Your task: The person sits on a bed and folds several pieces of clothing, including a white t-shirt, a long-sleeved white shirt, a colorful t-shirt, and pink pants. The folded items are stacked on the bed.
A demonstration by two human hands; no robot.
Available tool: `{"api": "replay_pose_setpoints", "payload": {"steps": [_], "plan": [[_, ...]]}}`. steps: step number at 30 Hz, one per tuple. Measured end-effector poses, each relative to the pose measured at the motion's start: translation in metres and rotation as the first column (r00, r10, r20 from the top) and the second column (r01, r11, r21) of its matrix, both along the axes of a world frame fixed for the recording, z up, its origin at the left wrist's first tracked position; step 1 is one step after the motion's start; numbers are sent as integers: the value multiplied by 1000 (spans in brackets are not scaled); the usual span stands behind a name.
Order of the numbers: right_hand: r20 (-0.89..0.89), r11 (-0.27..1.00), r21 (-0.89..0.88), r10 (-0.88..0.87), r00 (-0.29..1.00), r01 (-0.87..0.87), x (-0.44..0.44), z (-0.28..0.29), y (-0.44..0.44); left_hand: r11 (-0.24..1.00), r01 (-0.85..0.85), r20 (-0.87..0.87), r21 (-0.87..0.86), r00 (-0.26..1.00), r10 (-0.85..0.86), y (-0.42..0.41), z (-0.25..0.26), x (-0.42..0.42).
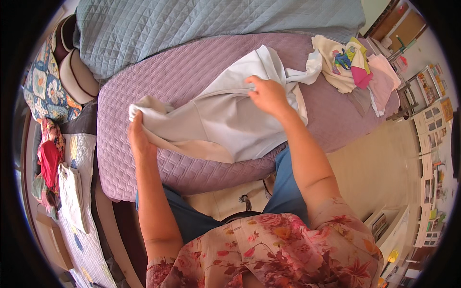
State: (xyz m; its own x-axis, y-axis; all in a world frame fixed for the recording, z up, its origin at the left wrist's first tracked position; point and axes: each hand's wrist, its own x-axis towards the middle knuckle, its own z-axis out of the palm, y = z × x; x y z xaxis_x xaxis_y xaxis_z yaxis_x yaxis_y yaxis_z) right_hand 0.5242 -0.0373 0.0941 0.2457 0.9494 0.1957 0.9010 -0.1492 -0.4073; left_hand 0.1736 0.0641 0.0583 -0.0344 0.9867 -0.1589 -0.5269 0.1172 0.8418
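Observation:
A pale grey-white long-sleeved garment (223, 118) lies spread and wrinkled over a purple quilted cover (180, 82) in front of me. My left hand (138, 133) grips a bunched end of it at the left, with the thumb on top. One sleeve (306, 70) stretches away to the far right. Over the middle of the garment is my right hand (268, 95), its index finger and thumb apart and nothing visible between them. Whether its lower fingers touch the fabric is hard to tell.
At the far right of the cover lie a cream garment with a colourful print (338, 64) and pink clothing (383, 75). A blue quilted cover (216, 18) lies beyond. To my left, folded white cloth (74, 196) and a red cloth (49, 162) rest on a patterned quilt (84, 151).

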Motion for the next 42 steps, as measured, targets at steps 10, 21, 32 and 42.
{"api": "replay_pose_setpoints", "payload": {"steps": [10, 21, 32, 42], "plan": [[173, 993, -103, -43, 984, 61, 32, -27, 15, 966, -216, -174, 144, 955, 240, 5, 16, -20], [234, 999, 7, 42, 971, -45, 29, -24, 26, 991, -107, -248, 86, 961, 125, 8, 7, -25], [-384, 914, 404, 153, 910, 17, -4, 16, 155, 972, -218, -208, 86, 950, 232, 2, 21, -26], [-642, 886, 304, 461, 612, -349, -12, -5, 125, 905, -395, -27, 159, 914, 404, 30, 0, -89]]}}
